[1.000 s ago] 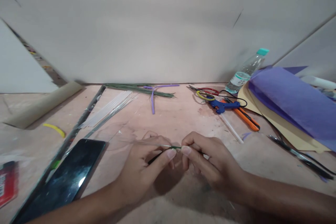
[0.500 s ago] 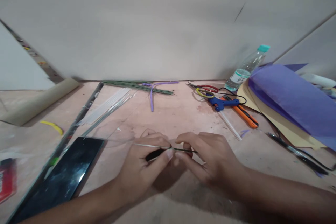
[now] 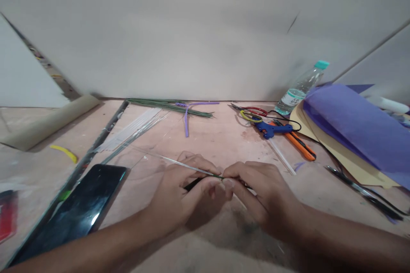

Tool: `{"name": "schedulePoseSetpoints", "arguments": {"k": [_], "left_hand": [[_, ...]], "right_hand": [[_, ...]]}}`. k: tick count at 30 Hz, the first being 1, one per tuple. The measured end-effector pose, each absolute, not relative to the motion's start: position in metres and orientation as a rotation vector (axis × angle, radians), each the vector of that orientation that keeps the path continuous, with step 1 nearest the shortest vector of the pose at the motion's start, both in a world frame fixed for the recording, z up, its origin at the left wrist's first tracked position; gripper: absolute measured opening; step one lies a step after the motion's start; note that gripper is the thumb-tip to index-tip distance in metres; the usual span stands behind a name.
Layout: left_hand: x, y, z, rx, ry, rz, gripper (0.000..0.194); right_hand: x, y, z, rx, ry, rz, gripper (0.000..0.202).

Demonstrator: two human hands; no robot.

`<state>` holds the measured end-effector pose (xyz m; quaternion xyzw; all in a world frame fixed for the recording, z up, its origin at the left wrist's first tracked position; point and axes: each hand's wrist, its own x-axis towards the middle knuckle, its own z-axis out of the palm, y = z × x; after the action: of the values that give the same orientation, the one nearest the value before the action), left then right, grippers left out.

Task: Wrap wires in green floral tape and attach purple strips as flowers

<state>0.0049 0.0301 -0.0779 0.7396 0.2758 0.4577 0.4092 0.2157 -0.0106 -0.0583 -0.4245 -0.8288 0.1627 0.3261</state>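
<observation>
My left hand point(image 3: 182, 187) pinches a thin pale wire point(image 3: 179, 163) between thumb and forefinger. The wire slants from the upper left down to my fingertips, where a short stretch of it is dark green. A dark strip point(image 3: 193, 184) shows under the left fingers; its kind I cannot make out. Right beside it, my right hand point(image 3: 259, 187) has thumb and forefinger closed on the wire's green part, the fingertips of both hands nearly touching. Both hands are just above the tabletop, and the wire's right end is mostly hidden by my right fingers.
A black phone point(image 3: 80, 209) lies at left. Green stems point(image 3: 169, 106), clear thin rods point(image 3: 137, 132) and a purple strip point(image 3: 186, 123) lie behind. At right are scissors point(image 3: 251, 115), a blue glue gun point(image 3: 272, 129), an orange cutter point(image 3: 303, 147), a bottle point(image 3: 293, 97) and purple sheets point(image 3: 355, 123).
Both hands have shifted slightly, the left one toward the right, so their fingertips are closer together. More of the pale wire now shows, stretching up to the left.
</observation>
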Motion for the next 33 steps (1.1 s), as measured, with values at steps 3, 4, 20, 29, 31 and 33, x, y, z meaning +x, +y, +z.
{"name": "schedulePoseSetpoints", "arguments": {"k": [3,4,20,29,31,33], "left_hand": [[0.01,0.03,-0.076,1.812,0.635,1.109,0.022],[0.011,0.029,-0.075,1.799,0.628,1.112,0.022],[-0.007,0.008,-0.074,1.689,0.971,1.087,0.033],[-0.014,0.012,-0.076,1.946,0.887,1.183,0.026],[-0.014,0.013,-0.076,1.993,0.864,1.209,0.022],[-0.013,0.013,-0.074,2.018,0.834,1.207,0.021]], "right_hand": [[0.217,-0.01,-0.059,-1.147,-2.11,0.592,0.017],[0.217,-0.01,-0.059,-1.159,-2.093,0.642,0.019],[0.196,-0.006,-0.061,-1.191,-2.408,0.17,0.013],[0.201,-0.004,-0.053,-1.064,-2.366,0.048,0.017],[0.202,-0.006,-0.052,-1.094,-2.357,0.115,0.021],[0.202,-0.008,-0.053,-1.116,-2.336,0.202,0.023]]}}
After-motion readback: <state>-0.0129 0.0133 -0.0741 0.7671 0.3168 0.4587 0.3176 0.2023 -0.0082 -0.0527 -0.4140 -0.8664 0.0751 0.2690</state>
